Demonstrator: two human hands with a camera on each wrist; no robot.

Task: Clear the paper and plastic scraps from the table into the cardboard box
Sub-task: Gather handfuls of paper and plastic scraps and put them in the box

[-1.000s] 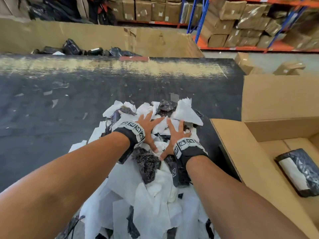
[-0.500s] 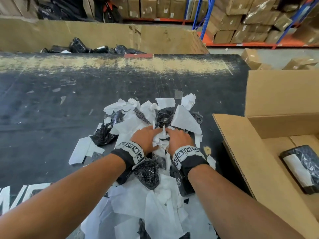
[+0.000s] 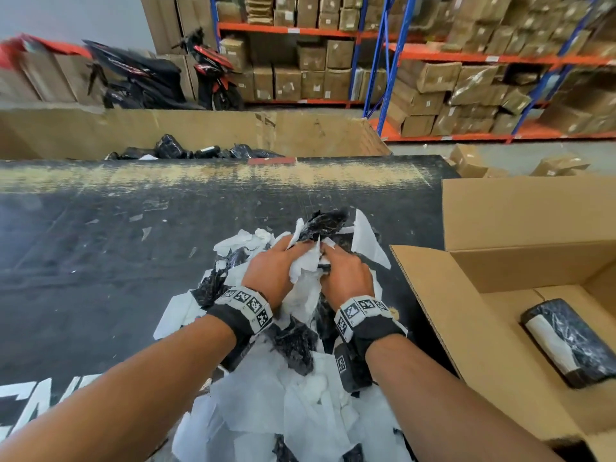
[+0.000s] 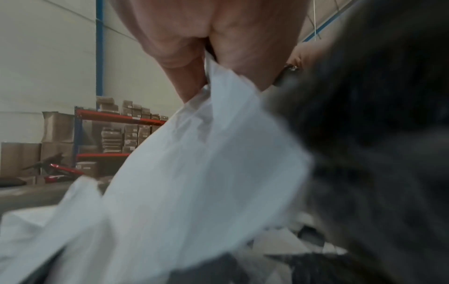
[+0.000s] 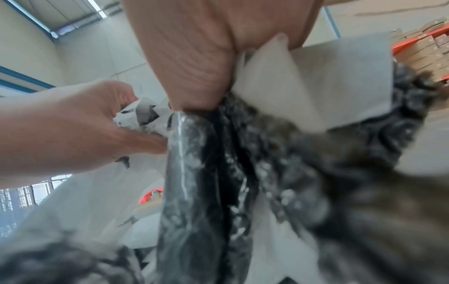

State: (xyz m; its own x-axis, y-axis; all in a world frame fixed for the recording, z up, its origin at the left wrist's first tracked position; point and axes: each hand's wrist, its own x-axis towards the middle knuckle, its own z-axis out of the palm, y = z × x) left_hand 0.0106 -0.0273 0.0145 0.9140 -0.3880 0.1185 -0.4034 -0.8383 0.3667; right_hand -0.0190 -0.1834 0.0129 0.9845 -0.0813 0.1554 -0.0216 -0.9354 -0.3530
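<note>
The scraps (image 3: 305,281), white paper mixed with crumpled black plastic, lay heaped on the black bench (image 3: 100,248), and a bunch of them was gathered up between the two hands at the far end of the heap. The left hand (image 3: 271,271) was curled, knuckles up, its fingers folded round white paper; the left wrist view showed a white sheet (image 4: 194,163) pinched between the fingers (image 4: 184,76) and hanging down from them, with blurred black plastic just to its right. The right hand (image 3: 346,278) was curled likewise, touching the same bunch from the other side; in the right wrist view its grip was pressed together on a black plastic strip (image 5: 194,173) and a stiff pale piece (image 5: 316,80), and the left hand (image 5: 73,130) showed beside it, gripping crumpled paper. Both forearms reached forward from the near edge, nearly parallel, wrists bent slightly down, each wearing a black band with checkered markers.

More white and black scraps lay under and behind the wrists, toward the person. Just right of the right hand stood the open cardboard box (image 3: 433,311), its near flap folded out beside the heap; a black wrapped parcel (image 3: 570,341) lay on its floor. Beyond the hands, past the far edge of the bench, stood a long cardboard bin (image 3: 200,128) with black parcels in it, then parked scooters (image 3: 140,78) and shelves (image 3: 366,31) of cartons.
</note>
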